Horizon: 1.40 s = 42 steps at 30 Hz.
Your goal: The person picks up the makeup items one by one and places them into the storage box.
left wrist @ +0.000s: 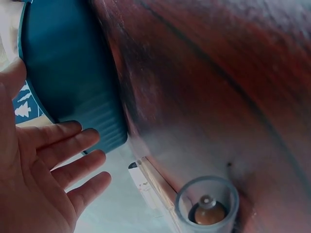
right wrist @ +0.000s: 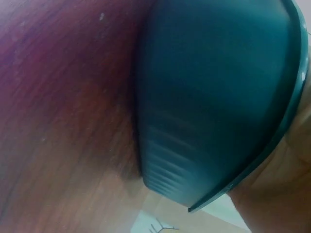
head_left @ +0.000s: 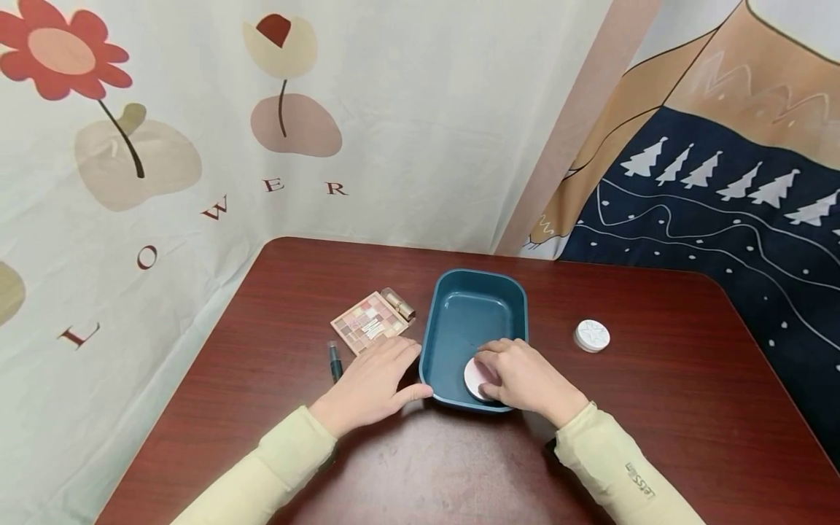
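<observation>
A blue rectangular bin [head_left: 474,313] stands on the table. Inside its near end, the right hand [head_left: 525,375] pinches a round pale compact [head_left: 475,379] between thumb and fingers. The left hand [head_left: 374,383] lies beside the bin's left wall, its thumb touching the near-left corner and its fingers extended. In the left wrist view, that hand [left wrist: 43,165] shows relaxed, spread fingers by the bin [left wrist: 73,68]. The right wrist view has the bin's wall [right wrist: 214,97] in front of the right hand [right wrist: 272,189], hiding the fingertips and the compact.
Left of the bin lie a makeup palette [head_left: 367,322], a clear-capped tube [head_left: 398,305] at its upper right, and a dark pen-like item [head_left: 335,362]. A white round case [head_left: 592,335] sits to the right on the brown table [head_left: 663,408]. Printed curtains [head_left: 420,131] hang behind.
</observation>
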Available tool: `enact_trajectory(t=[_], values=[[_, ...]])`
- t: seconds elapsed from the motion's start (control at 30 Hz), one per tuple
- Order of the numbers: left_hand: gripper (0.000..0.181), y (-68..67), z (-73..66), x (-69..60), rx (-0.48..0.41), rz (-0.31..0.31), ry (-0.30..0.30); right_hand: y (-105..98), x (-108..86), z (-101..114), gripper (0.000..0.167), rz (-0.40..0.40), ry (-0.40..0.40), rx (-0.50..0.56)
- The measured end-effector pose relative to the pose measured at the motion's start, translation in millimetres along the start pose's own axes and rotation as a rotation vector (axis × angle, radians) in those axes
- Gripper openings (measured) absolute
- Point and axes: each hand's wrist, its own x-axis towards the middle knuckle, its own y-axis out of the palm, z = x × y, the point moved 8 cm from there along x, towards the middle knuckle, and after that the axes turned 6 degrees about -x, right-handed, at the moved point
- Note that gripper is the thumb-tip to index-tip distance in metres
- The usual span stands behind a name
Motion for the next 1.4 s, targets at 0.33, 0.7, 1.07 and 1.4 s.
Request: enact_trajectory(t=[0.33,0.7,1.07,1.4], values=[[0.059,2.9,-0.3,-1.0,-0.002,-0.006,0.003,-1.6,-1.8,-6.3,0.031,-0.046,-0.015,0.086],[0.058,3.8,-1.1,-0.9,0.006,-0.018,0.002,-15.1,-11.1,-13.3,0.03,-0.218,-0.017,0.114],[0.06,3.6,-0.4,-1.2,-0.012,-0.004,-0.012,-29.8,-30.0,-38.2,0.038,-0.257,0.131,0.096],[0.059,3.3,-0.2,0.5,-0.054,0.013,-0.033,-45.8,-49.1,-65.3,0.039,-0.337,0.201,0.099]])
